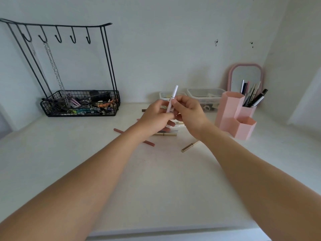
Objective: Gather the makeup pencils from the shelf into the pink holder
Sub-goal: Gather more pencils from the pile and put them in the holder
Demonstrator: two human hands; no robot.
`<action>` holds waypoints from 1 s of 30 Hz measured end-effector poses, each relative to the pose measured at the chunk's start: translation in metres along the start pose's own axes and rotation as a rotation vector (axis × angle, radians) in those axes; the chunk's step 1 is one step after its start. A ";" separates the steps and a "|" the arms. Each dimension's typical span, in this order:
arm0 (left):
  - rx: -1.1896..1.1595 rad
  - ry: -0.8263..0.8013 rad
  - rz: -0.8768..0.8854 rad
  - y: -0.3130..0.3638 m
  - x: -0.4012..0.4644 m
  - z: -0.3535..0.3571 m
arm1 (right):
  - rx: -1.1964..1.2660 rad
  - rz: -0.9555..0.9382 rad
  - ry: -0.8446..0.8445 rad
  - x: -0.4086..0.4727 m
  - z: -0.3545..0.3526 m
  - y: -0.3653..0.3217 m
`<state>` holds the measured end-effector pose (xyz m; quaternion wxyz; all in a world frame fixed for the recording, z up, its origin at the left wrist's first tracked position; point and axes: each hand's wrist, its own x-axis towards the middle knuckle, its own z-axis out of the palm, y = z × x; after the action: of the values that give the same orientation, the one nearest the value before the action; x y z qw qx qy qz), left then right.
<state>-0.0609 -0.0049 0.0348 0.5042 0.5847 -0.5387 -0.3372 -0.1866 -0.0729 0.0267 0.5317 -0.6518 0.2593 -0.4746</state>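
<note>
While both hands meet above the white shelf [86, 153], the right hand [188, 115] pinches a pale pink-white pencil [172, 98] between thumb and fingertips, holding it nearly upright. The left hand [156, 117] sits just left of that pencil, fingers curled toward it; whether it grips cannot be told. Below the pencil, loose pencils lie scattered: a reddish one [133, 137], a gold one [190, 146], a beige one [165, 134]. Well right of the pencil stands the pink holder [231, 113], with several pencils in its rear compartment. Far left sits a black wire rack [79, 103].
</note>
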 end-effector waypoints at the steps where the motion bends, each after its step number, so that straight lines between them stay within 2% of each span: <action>1: 0.016 -0.008 0.013 0.000 0.001 0.001 | 0.014 0.005 0.004 0.000 0.001 0.002; 5: 0.095 0.097 0.113 -0.010 0.003 0.000 | -0.127 -0.021 0.092 0.006 -0.007 0.006; 7: 0.018 0.171 0.096 -0.011 0.003 -0.005 | -0.436 -0.086 0.157 0.012 -0.023 0.007; 9: -0.079 0.200 0.075 -0.012 0.003 -0.013 | -0.759 -0.083 0.153 0.018 -0.042 0.010; 12: -0.130 0.238 0.061 -0.017 0.000 -0.019 | -0.951 -0.012 0.133 0.020 -0.064 0.015; 17: -0.236 0.335 -0.012 -0.023 -0.001 -0.021 | -1.015 0.009 0.079 0.018 -0.063 0.018; 22: -0.225 0.339 -0.021 -0.026 -0.003 -0.015 | -1.074 0.020 -0.011 0.016 -0.060 0.027; 26: -0.230 0.350 -0.034 -0.027 -0.002 -0.019 | -1.068 -0.009 0.002 0.015 -0.060 0.025; 30: -0.248 0.364 -0.045 -0.028 -0.002 -0.022 | -1.107 -0.003 -0.082 0.013 -0.058 0.022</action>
<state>-0.0325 -0.0009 0.0134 0.6534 0.5815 -0.3800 -0.3008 -0.2295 -0.1162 0.0100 0.1189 -0.8523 0.4479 -0.2425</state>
